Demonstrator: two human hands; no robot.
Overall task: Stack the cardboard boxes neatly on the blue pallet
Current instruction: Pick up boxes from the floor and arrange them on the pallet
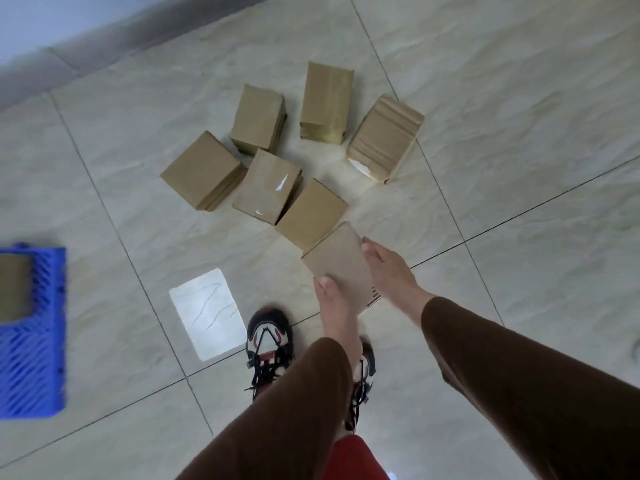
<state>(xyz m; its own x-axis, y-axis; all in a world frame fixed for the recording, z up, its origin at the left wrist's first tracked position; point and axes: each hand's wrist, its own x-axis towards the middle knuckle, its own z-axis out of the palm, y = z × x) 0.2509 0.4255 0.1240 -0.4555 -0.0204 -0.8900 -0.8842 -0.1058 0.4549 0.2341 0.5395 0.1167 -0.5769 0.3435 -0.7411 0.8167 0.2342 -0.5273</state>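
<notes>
I hold one brown cardboard box (pixel 341 266) between both hands, above the floor near my feet. My left hand (pixel 334 306) grips its near left side and my right hand (pixel 389 271) presses its right side. Several more cardboard boxes (pixel 266 187) lie loose on the tiled floor just beyond it. The blue pallet (pixel 38 358) sits at the far left edge, cut off by the frame, with one cardboard box (pixel 14 287) resting on it.
A white sheet with pencil lines (pixel 207 313) lies on the floor left of my shoes (pixel 268 341). A grey skirting and wall (pixel 104 39) run along the top left. Tiled floor extends to the right.
</notes>
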